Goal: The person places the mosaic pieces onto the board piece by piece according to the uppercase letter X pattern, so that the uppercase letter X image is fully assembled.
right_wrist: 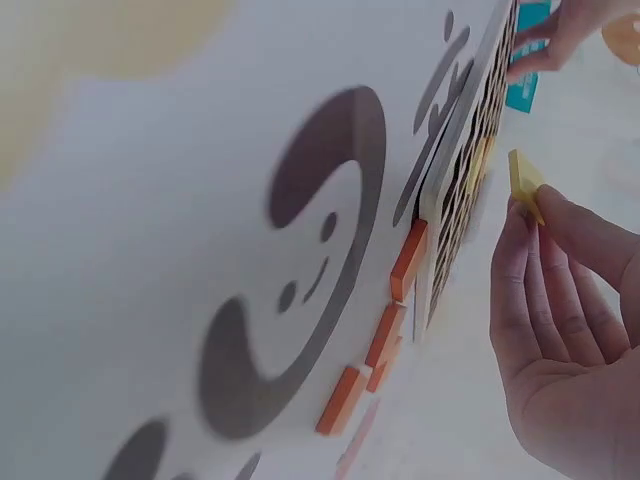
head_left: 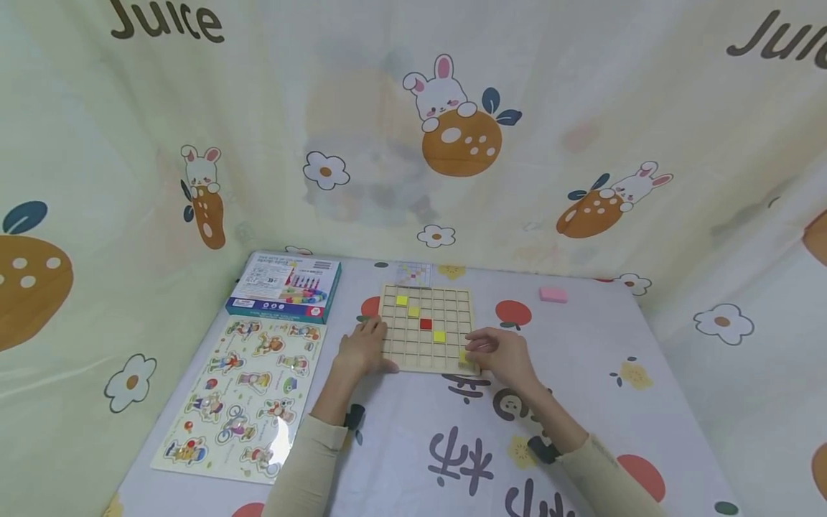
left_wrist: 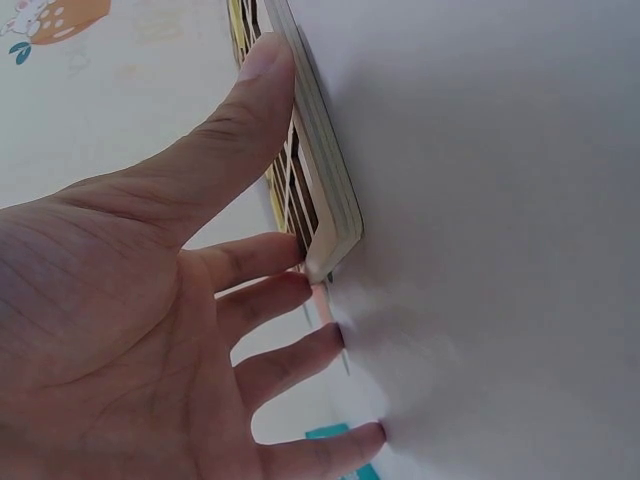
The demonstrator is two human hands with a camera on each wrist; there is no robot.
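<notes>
A wooden grid board (head_left: 403, 347) lies on the table, with a red square tile (head_left: 426, 324) and 3 yellow square tiles (head_left: 439, 336) set along a diagonal. My left hand (head_left: 362, 348) rests at its left side. In the left wrist view the thumb touches the board's near edge (left_wrist: 330, 190), and the straight, spread fingers reach around the corner. My right hand (head_left: 507, 355) pinches another yellow tile (right_wrist: 522, 185) between thumb and fingertips, above the board's near right corner. Several orange-red tiles (right_wrist: 385, 335) lie beside the board in the right wrist view, hidden behind the right hand in the head view.
A patterned card (head_left: 413, 274) lies behind the board. Over on the left, a boxed set (head_left: 284, 283) sits beyond a sheet of cartoon figures (head_left: 242, 402). A pink block (head_left: 553, 295) is at the back right. Printed curtains (head_left: 381, 129) enclose the table.
</notes>
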